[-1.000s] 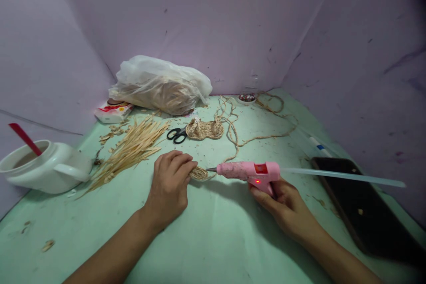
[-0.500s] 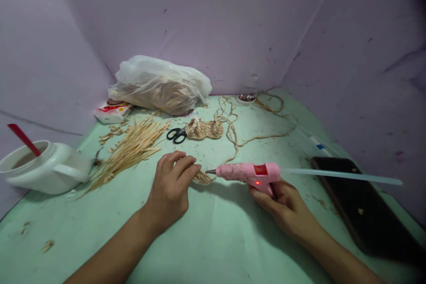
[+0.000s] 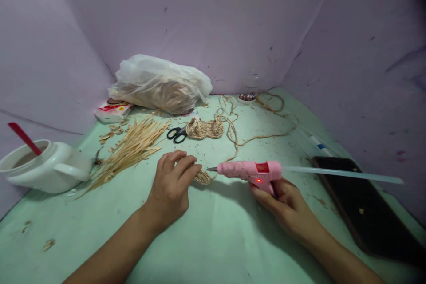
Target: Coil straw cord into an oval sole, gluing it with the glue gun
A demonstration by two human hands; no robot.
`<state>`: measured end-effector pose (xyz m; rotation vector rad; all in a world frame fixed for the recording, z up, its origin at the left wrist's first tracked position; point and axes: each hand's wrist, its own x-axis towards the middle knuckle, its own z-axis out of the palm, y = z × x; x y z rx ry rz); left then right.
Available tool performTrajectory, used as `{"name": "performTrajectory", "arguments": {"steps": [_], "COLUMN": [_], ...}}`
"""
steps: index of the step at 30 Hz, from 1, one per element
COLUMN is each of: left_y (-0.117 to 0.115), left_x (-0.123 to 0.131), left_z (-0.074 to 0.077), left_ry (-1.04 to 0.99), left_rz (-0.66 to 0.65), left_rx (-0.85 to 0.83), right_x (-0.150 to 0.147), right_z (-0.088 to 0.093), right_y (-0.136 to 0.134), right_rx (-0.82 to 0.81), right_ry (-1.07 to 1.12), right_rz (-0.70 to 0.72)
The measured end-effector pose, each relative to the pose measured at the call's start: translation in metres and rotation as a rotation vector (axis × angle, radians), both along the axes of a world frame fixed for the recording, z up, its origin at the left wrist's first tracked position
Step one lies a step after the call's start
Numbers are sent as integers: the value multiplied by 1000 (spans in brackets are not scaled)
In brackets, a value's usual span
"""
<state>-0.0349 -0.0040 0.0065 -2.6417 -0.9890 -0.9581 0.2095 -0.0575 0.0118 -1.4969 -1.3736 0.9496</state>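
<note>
My left hand (image 3: 173, 182) is closed around a small coiled piece of braided fibre cord (image 3: 202, 178), and only its right end shows past the fingers. From that piece a loose cord (image 3: 234, 142) runs back over the table. In my right hand (image 3: 286, 199) is a pink hot glue gun (image 3: 246, 170), held by its handle with a red light lit. Its metal nozzle points left, close above the coiled piece. A long clear glue stick (image 3: 342, 174) sticks out of the gun's rear.
Black-handled scissors (image 3: 178, 134) touch a finished-looking braided piece (image 3: 205, 129). Dry straw strips (image 3: 133, 146) lie left, beside a white pot (image 3: 63, 164) with a red stick. A plastic bag (image 3: 163, 82) rests against the back wall. A dark phone (image 3: 362, 204) lies at right.
The glue gun has shifted slightly up and to the right, so its nozzle is a little farther from the coiled piece. My left hand stays in place.
</note>
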Motion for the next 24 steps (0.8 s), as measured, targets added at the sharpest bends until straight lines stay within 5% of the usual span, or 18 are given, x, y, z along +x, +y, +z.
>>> {"name": "performTrajectory", "arguments": {"steps": [7,16,24], "left_y": [3,14,19], "left_x": [-5,-9,-3], "left_z": [-3,-11,-14], "left_ry": [47,-252,-272], "left_rz": [-60,70,71], "left_rx": [-133,-206,-203], "right_x": [2,7,36], "right_z": [-2,2,18], "right_y": [2,5,53], "right_rx": [-26,-20,-89], "right_ry": [27,59,207], "right_rz": [-19,-106,-322]}}
